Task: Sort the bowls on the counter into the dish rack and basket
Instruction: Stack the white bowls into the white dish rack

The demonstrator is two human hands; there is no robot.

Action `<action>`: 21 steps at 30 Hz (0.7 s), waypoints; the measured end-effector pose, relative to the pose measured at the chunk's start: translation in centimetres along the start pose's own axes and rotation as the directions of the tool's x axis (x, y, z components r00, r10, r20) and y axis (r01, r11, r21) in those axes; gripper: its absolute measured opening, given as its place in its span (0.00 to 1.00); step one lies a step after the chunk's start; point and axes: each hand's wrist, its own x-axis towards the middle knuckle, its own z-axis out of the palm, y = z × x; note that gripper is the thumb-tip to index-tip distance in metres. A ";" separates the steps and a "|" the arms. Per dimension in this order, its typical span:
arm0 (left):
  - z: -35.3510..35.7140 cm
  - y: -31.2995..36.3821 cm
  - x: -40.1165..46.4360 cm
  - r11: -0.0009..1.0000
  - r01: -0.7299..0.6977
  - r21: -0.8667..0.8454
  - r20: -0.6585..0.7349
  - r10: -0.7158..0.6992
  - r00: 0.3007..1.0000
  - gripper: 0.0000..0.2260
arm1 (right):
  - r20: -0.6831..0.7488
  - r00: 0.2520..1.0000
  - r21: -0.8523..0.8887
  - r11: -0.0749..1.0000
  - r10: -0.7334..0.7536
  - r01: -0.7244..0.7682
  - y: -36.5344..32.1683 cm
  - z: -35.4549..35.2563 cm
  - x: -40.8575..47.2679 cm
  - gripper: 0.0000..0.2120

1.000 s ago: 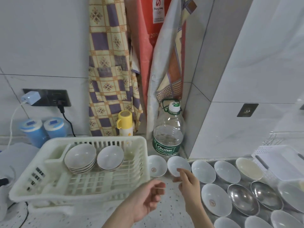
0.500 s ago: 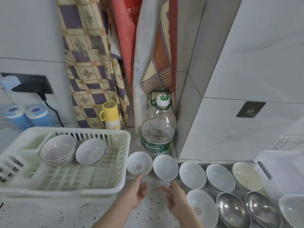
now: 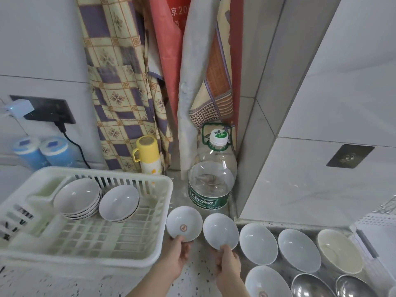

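My left hand [image 3: 179, 252] grips the near rim of a small white bowl with a red emblem [image 3: 184, 223], beside the white dish rack [image 3: 150, 256]. My right hand [image 3: 228, 261] grips the near rim of a plain white bowl [image 3: 220, 230] just right of it. The rack holds a stack of white bowls [image 3: 77, 197] and a second, shorter stack [image 3: 119, 202]. More white bowls [image 3: 258, 243] line the counter to the right, with a cream bowl [image 3: 339, 249] and steel bowls [image 3: 308, 286]. A white basket [image 3: 379, 234] shows at the right edge.
A large Cestbon water bottle [image 3: 211, 174] stands right behind the two held bowls. A yellow flask [image 3: 149, 155] and blue canisters [image 3: 42, 151] sit by the wall. Aprons [image 3: 120, 82] hang above. A plugged cable [image 3: 72, 140] runs down at left.
Both hands have reached forward from mid-air over the counter and taken hold of the two nearest bowls by their rims. The view has shifted slightly right and down.
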 end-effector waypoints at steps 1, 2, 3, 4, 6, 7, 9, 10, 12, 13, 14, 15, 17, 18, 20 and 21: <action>-0.1 0.1 -0.3 1.000 -0.006 0.009 0.003 0.006 1.000 0.17 | 0.013 1.000 0.025 1.000 0.014 -0.014 0.1 -0.1 -0.4 0.10; -0.2 0.2 -0.7 1.000 -0.013 0.020 0.006 0.013 1.000 0.17 | 0.033 0.999 0.051 0.998 0.027 -0.029 0.3 -0.2 -0.8 0.09; -0.3 0.2 -1.1 0.999 -0.023 0.031 0.008 0.023 1.000 0.17 | 0.053 0.998 0.079 0.996 0.038 -0.042 0.5 -0.4 -1.3 0.08; -0.4 0.1 -1.6 0.999 -0.031 0.044 0.010 0.031 0.999 0.16 | 0.065 0.997 0.105 0.993 0.044 -0.050 0.8 -0.6 -1.8 0.06; -0.7 0.0 -2.6 0.997 -0.037 0.070 0.020 0.036 0.999 0.15 | 0.074 0.997 0.147 0.988 0.032 -0.042 1.1 -1.1 -3.0 0.01; -0.9 -0.1 -3.1 0.995 -0.043 0.087 0.023 0.041 0.999 0.14 | 0.076 0.997 0.165 0.986 0.010 -0.023 1.2 -1.4 -3.6 0.02; -1.3 -0.2 -3.9 0.987 -0.057 0.151 0.018 0.055 0.998 0.12 | 0.078 0.996 0.208 0.978 -0.043 0.026 1.0 -2.1 -5.1 0.01; -1.5 -0.3 -4.4 0.978 -0.064 0.198 0.016 0.062 0.998 0.11 | 0.078 0.995 0.220 0.974 -0.067 0.049 0.9 -2.4 -5.8 0.02; -2.0 -0.5 -5.3 0.953 -0.076 0.294 0.032 0.070 0.997 0.10 | 0.075 0.991 0.235 0.967 -0.115 0.095 0.4 -3.3 -7.4 0.03; -2.2 -0.4 -5.9 0.937 -0.084 0.338 0.055 0.069 0.996 0.10 | 0.077 0.986 0.240 0.963 -0.144 0.122 0.0 -3.7 -8.2 0.02; -2.4 -0.4 -6.4 0.919 -0.091 0.383 0.087 0.062 0.994 0.10 | 0.079 0.981 0.240 0.959 -0.176 0.153 -0.3 -4.0 -9.0 0.01; -2.6 -0.4 -7.0 0.897 -0.097 0.432 0.122 0.048 0.991 0.10 | 0.069 0.975 0.234 0.953 -0.212 0.191 -0.7 -4.2 -9.7 0.02; -3.0 -0.2 -8.0 0.841 -0.112 0.530 0.182 0.016 0.983 0.10 | 0.017 0.955 0.193 0.938 -0.295 0.287 -1.3 -4.5 -11.2 0.04; -3.1 0.0 -8.5 0.813 -0.126 0.568 0.212 0.004 0.977 0.11 | -0.001 0.942 0.173 0.928 -0.335 0.331 -1.5 -4.6 -11.9 0.04; -3.2 0.4 -9.5 0.771 -0.172 0.613 0.280 -0.008 0.960 0.12 | -0.004 0.921 0.158 0.909 -0.390 0.386 -2.0 -4.5 -13.5 0.02; -3.2 0.7 -10.2 0.760 -0.199 0.619 0.315 -0.008 0.949 0.12 | -0.005 0.913 0.153 0.902 -0.407 0.403 -2.2 -4.5 -14.3 0.02</action>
